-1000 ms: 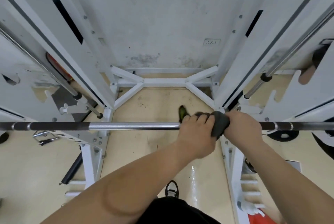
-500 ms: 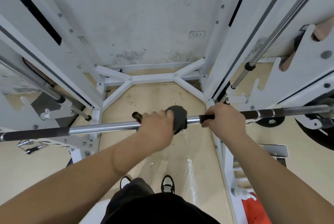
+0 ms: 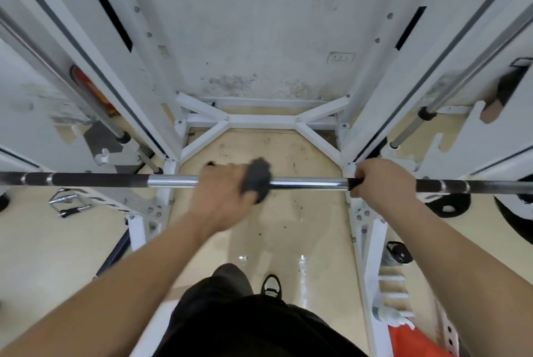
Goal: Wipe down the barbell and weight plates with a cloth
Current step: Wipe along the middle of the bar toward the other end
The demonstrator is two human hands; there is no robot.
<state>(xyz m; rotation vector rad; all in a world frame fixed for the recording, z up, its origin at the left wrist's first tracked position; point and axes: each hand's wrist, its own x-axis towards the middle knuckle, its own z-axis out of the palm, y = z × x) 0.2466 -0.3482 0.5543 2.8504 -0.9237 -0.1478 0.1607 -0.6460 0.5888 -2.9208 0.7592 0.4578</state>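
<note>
The left hand point(image 3: 223, 192) is closed around the barbell point(image 3: 305, 183), with a dark grey cloth point(image 3: 256, 181) pressed between the palm and the bar. The fingers wrap over the top of the bar, and the cloth bulges out at the 3 o'clock side of the hand; a small dark end of it also shows at the 9 o'clock side of the knuckles. This hand and the cloth are blurred, so single fingers are hard to separate.

The right hand point(image 3: 380, 182) is clamped directly on the bar with the bare skin, fingers curled over the top, just where the shiny middle part meets the dark knurled part. The two hands are apart, and a short shiny piece of the bar shows between them.

The barbell lies level across the whole view, with its long axis from 9 o'clock to 3 o'clock, in front of the person at about the height of the hands and above the floor point(image 3: 288, 227). Its middle is bright chrome, and both outer parts are dark with thin silver rings. It passes between the white uprights of the rack point(image 3: 259, 120). A dark weight plate point(image 3: 448, 205) lies on the floor near 3 o'clock, below the bar. One black shoe point(image 3: 271, 284) shows at 6 o'clock.
</note>
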